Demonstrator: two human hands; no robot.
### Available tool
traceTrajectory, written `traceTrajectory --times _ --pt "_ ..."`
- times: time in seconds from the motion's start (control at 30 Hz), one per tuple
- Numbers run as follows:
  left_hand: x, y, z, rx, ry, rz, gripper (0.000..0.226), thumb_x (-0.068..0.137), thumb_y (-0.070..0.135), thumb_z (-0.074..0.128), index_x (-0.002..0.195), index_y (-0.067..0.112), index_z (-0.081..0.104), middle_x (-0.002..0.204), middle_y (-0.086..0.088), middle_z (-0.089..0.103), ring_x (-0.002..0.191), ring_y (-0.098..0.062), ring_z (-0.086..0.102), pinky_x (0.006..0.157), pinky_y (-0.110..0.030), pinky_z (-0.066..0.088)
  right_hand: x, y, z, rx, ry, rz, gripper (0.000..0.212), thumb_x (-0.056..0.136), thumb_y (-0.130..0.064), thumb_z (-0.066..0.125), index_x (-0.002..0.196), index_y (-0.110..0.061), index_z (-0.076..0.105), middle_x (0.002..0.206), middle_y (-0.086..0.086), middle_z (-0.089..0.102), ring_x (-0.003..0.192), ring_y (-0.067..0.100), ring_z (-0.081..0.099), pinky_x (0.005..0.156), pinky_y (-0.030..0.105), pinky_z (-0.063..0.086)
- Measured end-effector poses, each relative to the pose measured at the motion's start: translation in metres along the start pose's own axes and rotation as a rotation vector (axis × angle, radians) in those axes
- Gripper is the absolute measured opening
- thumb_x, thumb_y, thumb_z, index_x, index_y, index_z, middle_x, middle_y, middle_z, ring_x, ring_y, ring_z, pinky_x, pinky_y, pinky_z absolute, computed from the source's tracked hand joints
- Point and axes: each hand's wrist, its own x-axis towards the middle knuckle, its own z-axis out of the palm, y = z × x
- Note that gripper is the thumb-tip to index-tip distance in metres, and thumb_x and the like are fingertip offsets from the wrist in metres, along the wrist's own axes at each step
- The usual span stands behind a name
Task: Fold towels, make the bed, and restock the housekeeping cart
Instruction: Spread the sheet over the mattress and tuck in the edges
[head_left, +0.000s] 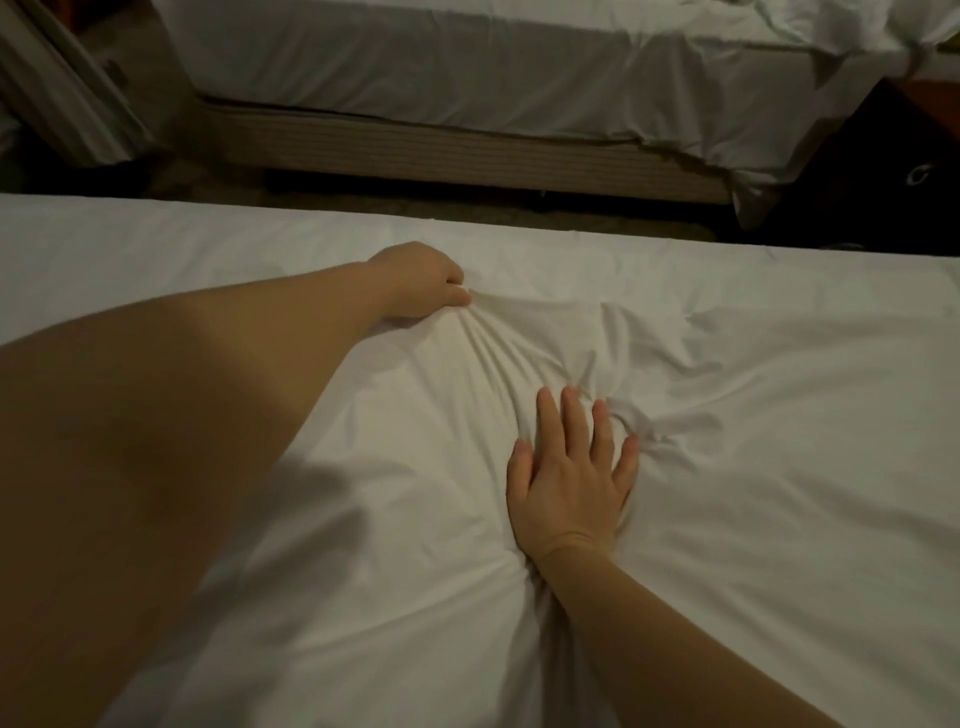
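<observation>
Left forearm (182, 389) nearest of all, bare, filling the near left corner and slanting up toward mid-bed. Ends in the left hand (426, 280), fingers curled under and thumb closed onto a bunch of the white sheet (753, 426), with tight pleats fanning from that pinch down toward the right hand (571, 467). Lies flat there, palm down, fingers straight and spread apart, pressing the cloth into the mattress amid a knot of creases and gripping nothing. Reads as bed-making partway through: sheet already spread over the near bed (156, 218), covering all of the top that shows, fairly smooth toward the far edge and the right side, yet rumpled in the middle between the two hands. Seems to be the pulling-taut and smoothing step. Cannot tell whether the edges are tucked, with the near side out of view. Shows no blanket, duvet or pillow on this bed, so probably more layers to come. Beyond a strip of dim floor (467, 207), a second bed (415, 78) also in white, its sheet hanging loose and crumpled at the right corner over a ribbed base (415, 150); likely unfinished too. No towels and no housekeeping cart anywhere in view, so no judging those parts.
</observation>
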Motion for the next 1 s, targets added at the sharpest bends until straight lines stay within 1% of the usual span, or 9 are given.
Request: traceTrajectory --times 0.13,0.2,0.3,0.37,0.43,0.53,0.77,0.9,1.0 --pt "-0.003 0.000 0.016 -0.055 0.038 -0.051 0.027 0.098 0.041 0.041 0.082 0.024 0.053 0.085 0.002 0.053 0.096 -0.024 0.052 0.077 -0.034 0.034 0.000 -0.001 0.000 -0.002 -0.003 0.002 0.054 0.084 -0.043 0.038 0.132 -0.025 0.054 0.139 0.002 0.052 0.132 0.030 0.042 0.108 0.047 0.015" --pt "-0.013 0.009 0.024 0.088 0.136 -0.109 0.027 0.100 0.041 0.035 0.109 0.023 0.052 0.109 -0.005 0.054 0.107 -0.027 0.049 0.085 -0.040 0.033 0.000 -0.001 0.001 0.004 -0.014 0.002 0.055 0.083 -0.043 0.037 0.132 -0.025 0.054 0.139 0.002 0.052 0.132 0.030 0.042 0.108 0.047 0.015" --pt "-0.060 0.032 0.045 0.180 0.270 -0.261 0.045 0.102 0.036 0.026 0.145 0.023 0.027 0.152 -0.007 0.024 0.139 -0.025 0.022 0.112 -0.048 0.013 0.000 0.000 -0.003 0.016 -0.082 0.001 0.060 0.085 -0.045 0.029 0.139 -0.027 0.047 0.147 0.001 0.043 0.138 0.029 0.034 0.110 0.047 0.007" --pt "-0.106 0.047 0.073 0.167 0.256 -0.255 0.051 0.103 0.036 0.019 0.151 0.023 0.011 0.160 0.000 0.003 0.147 -0.018 0.002 0.115 -0.048 -0.001 -0.003 0.001 -0.006 0.022 -0.138 -0.002 0.066 0.085 -0.048 0.017 0.146 -0.030 0.034 0.155 -0.003 0.029 0.144 0.026 0.018 0.112 0.046 -0.003" --pt "-0.153 0.053 0.104 0.217 0.322 -0.218 0.050 0.102 0.039 0.022 0.149 0.023 0.025 0.158 -0.003 0.018 0.145 -0.018 0.018 0.114 -0.051 0.010 -0.004 0.001 -0.009 0.027 -0.153 -0.012 0.066 0.086 -0.049 0.013 0.149 -0.032 0.025 0.158 -0.005 0.020 0.146 0.024 0.008 0.112 0.045 -0.008" --pt "-0.189 0.042 0.139 0.272 0.621 -0.235 0.043 0.098 0.038 0.037 0.131 0.019 0.057 0.137 -0.011 0.053 0.125 -0.026 0.053 0.103 -0.051 0.030 -0.002 0.001 -0.014 0.073 -0.182 -0.006 0.059 0.093 -0.046 0.021 0.150 -0.033 0.018 0.159 -0.007 0.013 0.147 0.022 0.002 0.114 0.047 -0.008" --pt "-0.180 0.051 0.149 0.169 0.403 -0.388 0.053 0.092 0.040 0.026 0.139 0.025 0.046 0.142 -0.008 0.048 0.129 -0.026 0.047 0.103 -0.048 0.018 -0.002 0.002 -0.015 0.101 -0.156 -0.004 0.056 0.096 -0.042 0.029 0.150 -0.033 0.018 0.159 -0.007 0.013 0.147 0.022 0.003 0.115 0.049 -0.007" --pt "-0.181 0.051 0.144 0.175 0.384 -0.384 0.053 0.098 0.041 0.017 0.149 0.031 0.025 0.156 -0.003 0.024 0.143 -0.021 0.023 0.110 -0.050 0.011 0.002 0.000 -0.020 0.074 -0.171 -0.012 0.057 0.096 -0.044 0.026 0.150 -0.033 0.016 0.159 -0.007 0.011 0.147 0.022 0.002 0.115 0.050 -0.004" --pt "-0.183 0.051 0.133 0.085 0.349 -0.355 0.051 0.101 0.040 0.019 0.151 0.034 0.012 0.159 0.002 0.010 0.146 -0.016 0.009 0.114 -0.049 0.005 0.006 0.001 -0.038 0.057 -0.284 -0.041 0.059 0.097 -0.047 0.021 0.152 -0.032 0.007 0.160 -0.006 0.003 0.147 0.022 -0.002 0.115 0.052 -0.004"
